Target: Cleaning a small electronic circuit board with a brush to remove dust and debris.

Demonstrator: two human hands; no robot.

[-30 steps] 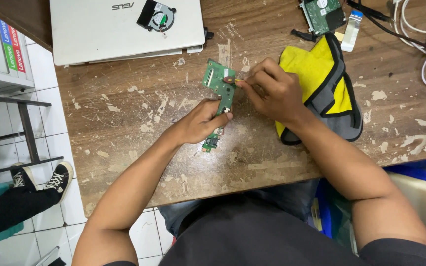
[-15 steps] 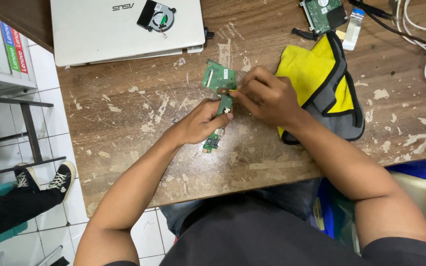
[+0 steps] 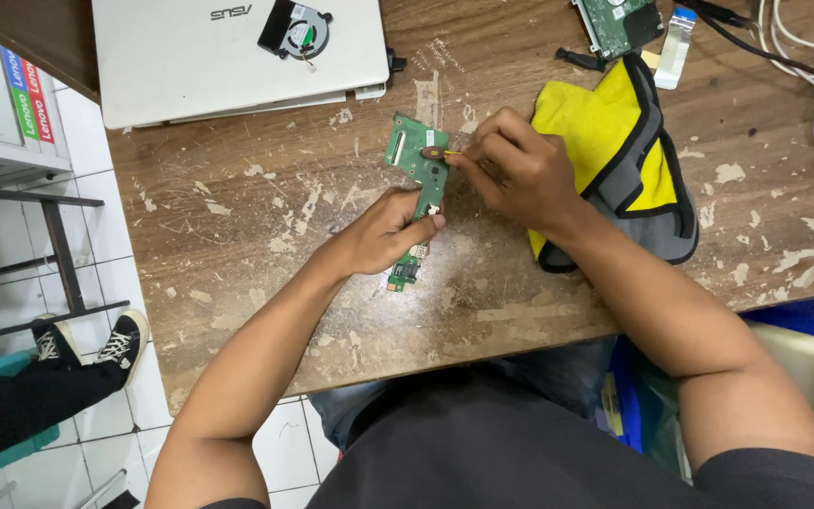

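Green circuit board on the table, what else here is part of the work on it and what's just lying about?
In use: green circuit board; left hand steadying it; right hand with a small tool.
Lying about: white laptop; fan; yellow cloth; cables.

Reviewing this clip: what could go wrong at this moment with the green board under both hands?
The left hand pins only the middle of the green circuit board, so it might pivot on the worn wooden table. The right hand presses a thin tool with a dark tip onto it; a slip could scratch parts.
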